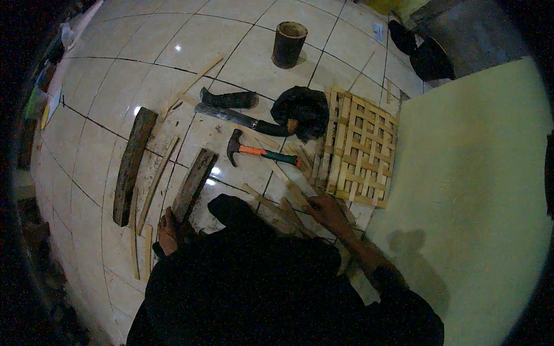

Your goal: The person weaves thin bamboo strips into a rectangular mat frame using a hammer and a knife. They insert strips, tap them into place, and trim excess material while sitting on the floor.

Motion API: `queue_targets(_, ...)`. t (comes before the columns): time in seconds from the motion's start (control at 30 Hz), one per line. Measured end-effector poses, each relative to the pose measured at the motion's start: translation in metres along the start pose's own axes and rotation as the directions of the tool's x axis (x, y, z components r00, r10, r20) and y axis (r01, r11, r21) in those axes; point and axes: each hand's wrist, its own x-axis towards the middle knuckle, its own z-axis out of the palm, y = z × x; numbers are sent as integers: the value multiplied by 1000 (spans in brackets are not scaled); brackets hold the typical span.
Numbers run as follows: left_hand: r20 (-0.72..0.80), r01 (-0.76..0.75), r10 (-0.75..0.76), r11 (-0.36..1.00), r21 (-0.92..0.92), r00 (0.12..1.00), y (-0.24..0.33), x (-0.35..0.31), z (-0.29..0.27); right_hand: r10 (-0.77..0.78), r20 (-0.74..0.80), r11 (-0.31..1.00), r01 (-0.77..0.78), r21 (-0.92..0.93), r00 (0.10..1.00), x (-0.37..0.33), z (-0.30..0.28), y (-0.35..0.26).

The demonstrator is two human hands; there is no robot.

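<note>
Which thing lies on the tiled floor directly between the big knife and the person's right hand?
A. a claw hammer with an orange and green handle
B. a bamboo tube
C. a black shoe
A: the claw hammer lies below the big knife, above the right hand.

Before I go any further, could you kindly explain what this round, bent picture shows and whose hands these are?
It comes from a wide fisheye camera worn on a person's head, looking down, so straight lines bend. No machine: two bare hands. The left hand rests at the near end of a dark wooden plank. The right hand touches thin bamboo strips beside a woven bamboo lattice. On the tiled floor lie a claw hammer, a machete, a longer dark plank and a bamboo tube.
</note>
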Motion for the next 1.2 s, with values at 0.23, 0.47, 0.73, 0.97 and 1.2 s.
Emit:
queue_targets(0.23,43,83,-85,996,33,995,-2,3,7,-3,-17,965,-2,-263,1000,1,5,1)
queue_targets(0.47,97,102,-107,993,51,990,-22,5,22,-106,96,941,131,-311,990,-4,-21,-7)
queue_targets(0.73,28,84,-85,996,35,996,-18,0,19,-78,462,988,131,-85,883,-3,-122,-61)
queue_targets(0.97,-6,69,-69,996,52,998,-18,1,22,-1,452,987,-73,146,892,-4,-127,14)
queue_targets(1.2,45,154,-156,987,39,987,-12,0,13,28,456,992,-81,97,890,-9,-134,23)
